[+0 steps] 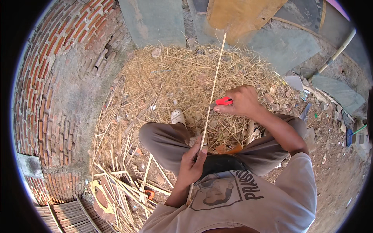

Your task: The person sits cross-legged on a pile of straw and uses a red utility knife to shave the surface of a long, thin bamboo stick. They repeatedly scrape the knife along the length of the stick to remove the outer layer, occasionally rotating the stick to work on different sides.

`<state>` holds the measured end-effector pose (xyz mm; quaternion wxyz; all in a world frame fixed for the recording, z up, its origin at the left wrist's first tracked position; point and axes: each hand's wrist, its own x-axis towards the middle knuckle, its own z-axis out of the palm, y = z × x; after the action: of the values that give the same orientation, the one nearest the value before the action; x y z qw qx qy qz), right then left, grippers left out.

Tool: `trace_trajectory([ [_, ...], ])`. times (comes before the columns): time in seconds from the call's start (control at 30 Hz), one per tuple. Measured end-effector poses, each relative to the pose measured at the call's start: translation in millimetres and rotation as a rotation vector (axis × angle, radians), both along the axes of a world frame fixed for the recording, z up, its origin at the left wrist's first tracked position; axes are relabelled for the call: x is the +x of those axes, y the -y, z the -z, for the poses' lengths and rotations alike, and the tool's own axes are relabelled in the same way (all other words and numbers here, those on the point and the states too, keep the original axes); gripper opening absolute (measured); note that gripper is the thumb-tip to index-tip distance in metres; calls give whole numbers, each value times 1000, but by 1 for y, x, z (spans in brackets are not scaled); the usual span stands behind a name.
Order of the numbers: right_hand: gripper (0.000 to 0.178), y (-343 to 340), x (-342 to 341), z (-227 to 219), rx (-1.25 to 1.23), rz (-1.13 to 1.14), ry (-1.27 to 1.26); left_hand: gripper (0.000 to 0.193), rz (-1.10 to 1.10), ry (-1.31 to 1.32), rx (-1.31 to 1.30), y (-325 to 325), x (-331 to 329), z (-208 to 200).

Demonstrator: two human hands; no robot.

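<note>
A long, thin, pale strip, perhaps bamboo (216, 77), slants up and away from my lap. My left hand (193, 161) is closed around its lower part, close to my body. In my right hand (241, 103) is a knife with a red handle (224, 101), the fingers wrapped round it. Its dark blade meets the strip, or lies just beside it, about midway along; contact is hard to tell. Below my left hand, the strip's near end is partly hidden by my arm and shirt.
Dry straw-like shavings (182, 73) cover the ground ahead. Cut strips (124, 182) lie in a pile at my left, with an orange object (149, 194) among them. A brick wall (50, 97) rises on the left. Grey sheets (155, 23) lean at the back.
</note>
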<state>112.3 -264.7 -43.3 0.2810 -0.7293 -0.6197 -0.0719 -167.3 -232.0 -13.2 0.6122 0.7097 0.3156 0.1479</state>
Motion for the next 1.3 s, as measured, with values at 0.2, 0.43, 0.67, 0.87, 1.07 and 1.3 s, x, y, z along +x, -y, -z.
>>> trace_trajectory([
  [0.2, 62, 10, -24, -5, 15, -91, -2, 44, 20, 75, 193, 3, 3, 9],
  [0.43, 63, -3, 4, 6, -1, -39, 99, 47, 74, -53, 407, -6, 0, 5],
  [0.67, 80, -11, 92, 11, -205, 539, -153, 48, 132, 27, 325, 9, -20, 18],
  [0.87, 86, -9, 136, 15, -205, 805, -240, 48, 225, -159, 102, 12, -29, -8],
  [1.07, 87, 10, 180, 8, -153, 848, -463, 46, 64, 12, 1, 9, -52, 19],
  [1.3, 62, 5, -21, -4, -110, -66, -115, 43, -29, -115, -19, -13, -12, 6],
])
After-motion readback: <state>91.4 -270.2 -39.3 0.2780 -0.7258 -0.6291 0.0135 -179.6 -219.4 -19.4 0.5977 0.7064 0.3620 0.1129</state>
